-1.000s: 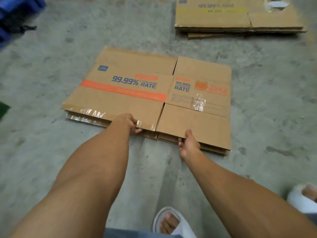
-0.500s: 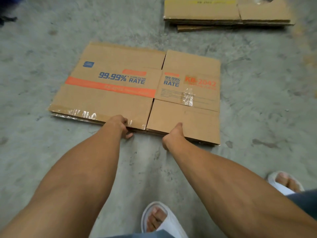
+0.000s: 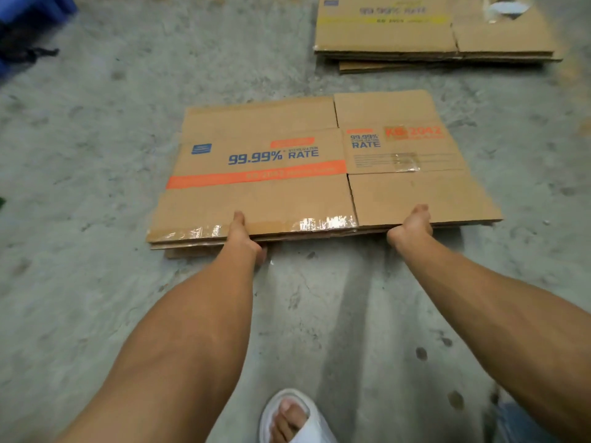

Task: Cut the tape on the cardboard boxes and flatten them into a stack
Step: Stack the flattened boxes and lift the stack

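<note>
A flattened brown cardboard box (image 3: 287, 193) with blue "99.99% RATE" print and an orange stripe lies on top of other flat boxes on the concrete floor. Clear tape shines along its near edge. My left hand (image 3: 244, 235) grips that near edge left of centre, thumb on top and fingers underneath. My right hand (image 3: 412, 227) grips the near edge of the right flap the same way. The near edge sits slightly raised above the sheets below it.
A second stack of flattened boxes (image 3: 431, 43) lies on the floor at the far right. Something blue (image 3: 28, 14) sits at the top left corner. My foot in a white slipper (image 3: 294, 417) stands at the bottom centre.
My hands have spread apart along the near edge, the right one going further right. The box now lies squarer to me and its near edge has come up a little.
</note>
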